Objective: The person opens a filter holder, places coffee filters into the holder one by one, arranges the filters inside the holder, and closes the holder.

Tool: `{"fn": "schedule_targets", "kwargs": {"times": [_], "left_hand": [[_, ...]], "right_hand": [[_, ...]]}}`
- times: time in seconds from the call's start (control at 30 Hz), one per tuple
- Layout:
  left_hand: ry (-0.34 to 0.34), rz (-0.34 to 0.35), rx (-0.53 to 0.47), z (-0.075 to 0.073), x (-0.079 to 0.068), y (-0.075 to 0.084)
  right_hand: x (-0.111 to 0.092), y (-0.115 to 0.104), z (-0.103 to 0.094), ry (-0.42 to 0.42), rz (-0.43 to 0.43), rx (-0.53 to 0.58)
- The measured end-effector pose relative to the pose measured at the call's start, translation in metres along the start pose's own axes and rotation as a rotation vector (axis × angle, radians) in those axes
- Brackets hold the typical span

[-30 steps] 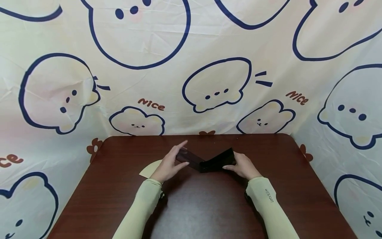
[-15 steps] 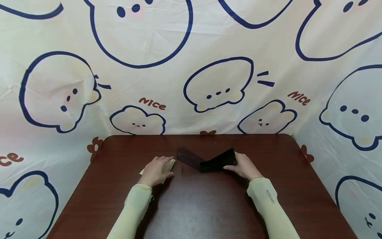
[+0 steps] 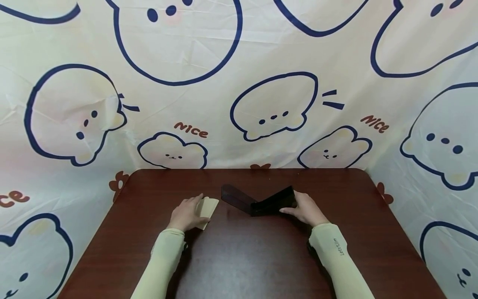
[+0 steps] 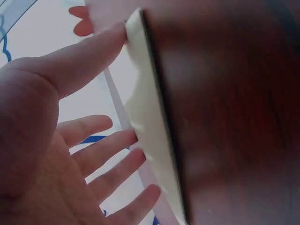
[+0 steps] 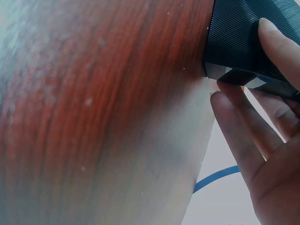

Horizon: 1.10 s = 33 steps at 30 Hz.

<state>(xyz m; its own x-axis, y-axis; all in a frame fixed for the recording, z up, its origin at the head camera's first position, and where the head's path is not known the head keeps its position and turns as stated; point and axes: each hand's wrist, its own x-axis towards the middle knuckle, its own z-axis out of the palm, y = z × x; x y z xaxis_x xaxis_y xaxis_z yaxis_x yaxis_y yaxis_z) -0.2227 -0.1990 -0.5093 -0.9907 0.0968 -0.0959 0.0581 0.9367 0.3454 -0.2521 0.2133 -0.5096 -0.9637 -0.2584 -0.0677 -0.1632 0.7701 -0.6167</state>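
Left of the table's middle, my left hand (image 3: 184,214) holds a cream, fan-shaped paper stack (image 3: 207,211) by its edges. In the left wrist view, the thumb presses one end of the stack (image 4: 149,98) and the fingertips lie along its side. My right hand (image 3: 308,208) grips the right end of a black box (image 3: 274,202). Its dark see-through lid (image 3: 237,198) is swung open toward the left. Fine ribs cover the box (image 5: 239,40) in the right wrist view, with the thumb on that face and the fingers beneath. The inside of the box is too dark to make out.
Both hands work over a dark brown wooden table (image 3: 239,257). A white cloth (image 3: 209,99) printed with blue-outlined cartoon figures hangs behind it and along both sides. The table's far edge lies just behind the box.
My left hand has let go of the see-through lid, moved left and taken hold of the paper stack, now turned at a different angle. My right hand stays on the box.
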Motion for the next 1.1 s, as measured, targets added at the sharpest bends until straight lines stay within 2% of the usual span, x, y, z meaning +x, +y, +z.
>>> {"fn": "schedule_targets", "kwargs": {"times": [0.27,0.5,1.1], "left_hand": [[0.017,0.032,-0.022,0.002,0.004,-0.009],[0.014,0.090,-0.120,-0.001,0.014,-0.019],[-0.015,0.129,-0.214,-0.001,0.025,-0.023]], "right_hand": [[0.000,0.000,0.001,0.009,-0.002,-0.002],[0.000,0.000,0.000,0.000,-0.013,-0.014],[0.000,-0.003,-0.002,0.005,-0.008,-0.015]]}}
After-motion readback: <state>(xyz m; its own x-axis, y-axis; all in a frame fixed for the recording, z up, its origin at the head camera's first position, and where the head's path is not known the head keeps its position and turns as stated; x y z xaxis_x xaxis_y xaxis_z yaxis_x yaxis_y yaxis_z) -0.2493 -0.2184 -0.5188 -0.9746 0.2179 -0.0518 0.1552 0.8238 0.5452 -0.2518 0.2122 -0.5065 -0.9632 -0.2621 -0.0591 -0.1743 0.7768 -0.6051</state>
